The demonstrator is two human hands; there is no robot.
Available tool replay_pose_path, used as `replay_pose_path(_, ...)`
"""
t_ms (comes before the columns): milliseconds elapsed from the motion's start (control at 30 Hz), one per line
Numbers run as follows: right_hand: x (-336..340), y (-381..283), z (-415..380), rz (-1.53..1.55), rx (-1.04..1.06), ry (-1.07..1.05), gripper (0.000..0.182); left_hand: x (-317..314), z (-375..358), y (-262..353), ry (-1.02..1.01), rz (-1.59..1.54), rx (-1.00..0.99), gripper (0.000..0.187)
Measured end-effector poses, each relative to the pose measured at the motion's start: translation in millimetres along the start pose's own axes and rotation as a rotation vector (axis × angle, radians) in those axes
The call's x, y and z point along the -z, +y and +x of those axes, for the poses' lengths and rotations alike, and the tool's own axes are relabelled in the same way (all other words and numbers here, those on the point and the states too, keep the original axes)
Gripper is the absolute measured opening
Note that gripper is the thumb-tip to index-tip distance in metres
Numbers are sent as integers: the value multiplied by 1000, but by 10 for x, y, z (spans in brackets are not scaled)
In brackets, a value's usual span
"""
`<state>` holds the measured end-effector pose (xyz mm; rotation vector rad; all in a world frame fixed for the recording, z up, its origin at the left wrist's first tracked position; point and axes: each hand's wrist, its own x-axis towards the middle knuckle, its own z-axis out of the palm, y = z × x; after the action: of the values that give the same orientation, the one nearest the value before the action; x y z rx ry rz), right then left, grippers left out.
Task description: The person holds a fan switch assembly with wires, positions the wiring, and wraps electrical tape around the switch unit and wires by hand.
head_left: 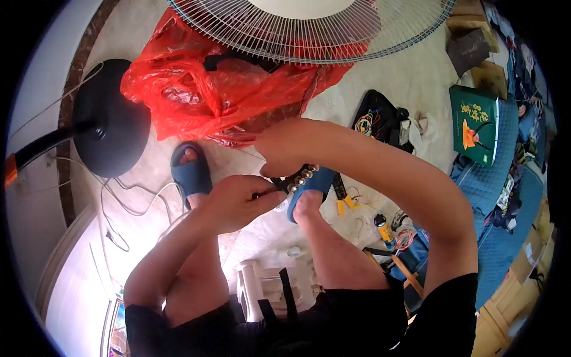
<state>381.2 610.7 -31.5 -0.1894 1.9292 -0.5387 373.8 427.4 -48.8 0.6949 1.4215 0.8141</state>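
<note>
My left hand (238, 202) is closed, thumb and fingers pinched on the near end of a small dark piece (281, 183). From the upper right my right hand (279, 149) reaches down to the same dark piece, its fingers bent and partly hidden. A row of shiny gold-coloured round parts (304, 177) lies beside the dark piece, over the blue slipper (321, 181) on one foot. Just beyond my right hand is a crumpled red plastic bag (196, 89). What exactly the dark piece is cannot be made out.
A fan's wire guard (309, 50) hangs over the bag, and its round black base (113, 119) stands left. Cables lie on the floor. Right are yellow-handled pliers (345, 205), a yellow can (385, 231), a black case (375, 116) and a green box (474, 125). A white stool (253, 285) is below.
</note>
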Motion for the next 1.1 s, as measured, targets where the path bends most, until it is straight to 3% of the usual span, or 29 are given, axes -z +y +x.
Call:
replay_pose_path(67,-102,45,173,41,43,-96,38,-13,-18,14,27,45,-5,30)
replay_pose_path(267,-288,170,292,230,114,25,43,-8,-53,-14,101,213,-90,27)
replay_pose_path(367,-329,144,231,419,142,335,41,4,-51,-42,141,322,-125,25)
replay_pose_path(533,-298,-15,91,410,187,605,40,-15,-45,-129,367,314,-161,22)
replay_pose_path(767,-250,-123,-102,421,277,762,41,6,-13,-141,454,213,-92,20)
replay_pose_path(833,-160,-178,-212,441,240,674,38,7,-5,-193,462,217,-64,20)
replay_pose_path(867,-134,-202,-252,451,220,629,37,22,-8,-197,449,214,-5,20)
replay_pose_path(933,-208,-187,-227,404,270,757,41,58,1,-197,423,209,110,21)
replay_pose_path(1100,-279,-230,-308,320,343,954,45,26,65,-227,653,31,-158,17)
